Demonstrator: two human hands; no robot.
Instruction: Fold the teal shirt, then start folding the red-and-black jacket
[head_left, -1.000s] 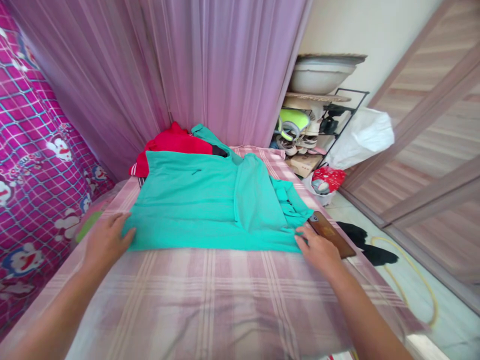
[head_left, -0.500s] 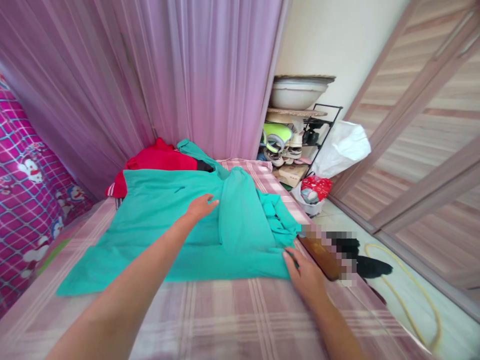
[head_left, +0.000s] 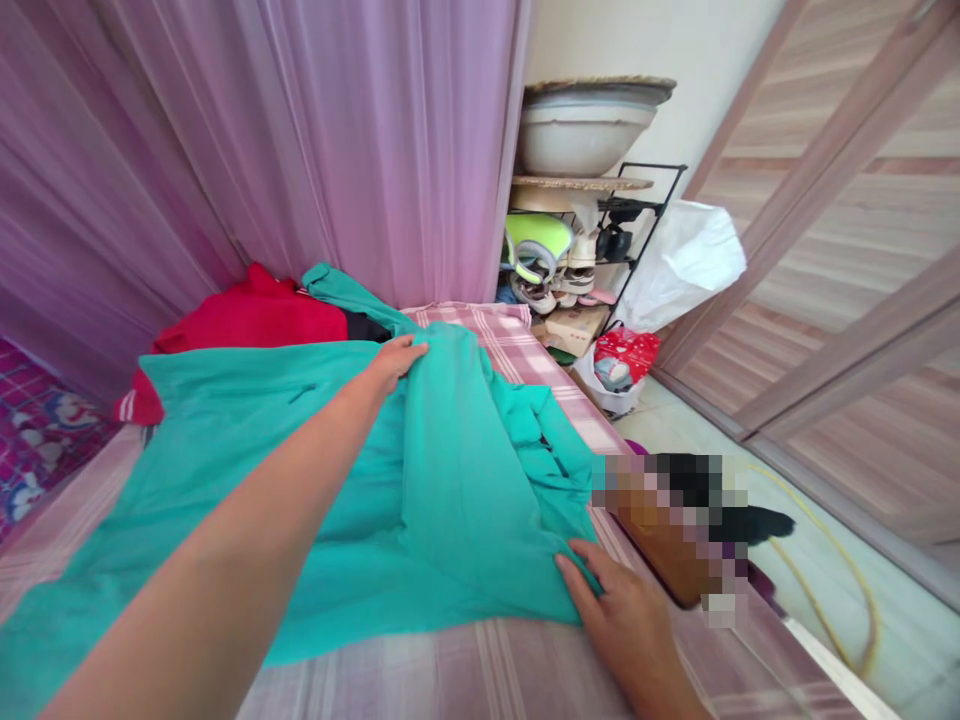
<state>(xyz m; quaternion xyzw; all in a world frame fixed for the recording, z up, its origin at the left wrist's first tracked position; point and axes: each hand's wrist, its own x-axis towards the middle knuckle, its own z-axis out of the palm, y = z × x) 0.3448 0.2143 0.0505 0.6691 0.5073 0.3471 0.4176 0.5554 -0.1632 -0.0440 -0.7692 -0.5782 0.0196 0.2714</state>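
Observation:
A teal long-sleeved garment (head_left: 337, 560) lies spread on the bed, with one part folded over in a long strip across its right side. At the far end of that strip, near the top edge, my left hand (head_left: 397, 360) has its thumb and fingers closed on the cloth. My right hand (head_left: 619, 600) is at the near right corner, thumb and forefinger pinching the fabric edge; its other fingers are partly hidden beneath. Behind the teal cloth lies a red garment (head_left: 247, 315) with white stripes at its cuff.
Pink checked bedding (head_left: 465, 665) covers the bed. Off its right side, a brown object (head_left: 652, 540) is partly pixelated. Beyond stand a black shoe rack (head_left: 637, 260) with a large basin (head_left: 585, 135), bags and wooden wardrobe doors (head_left: 832, 260). A purple curtain (head_left: 337, 150) hangs behind.
My left hand has moved from above the garment's middle to the far end of the folded strip and closed on it. My right hand stays at the near right corner. The view has shifted.

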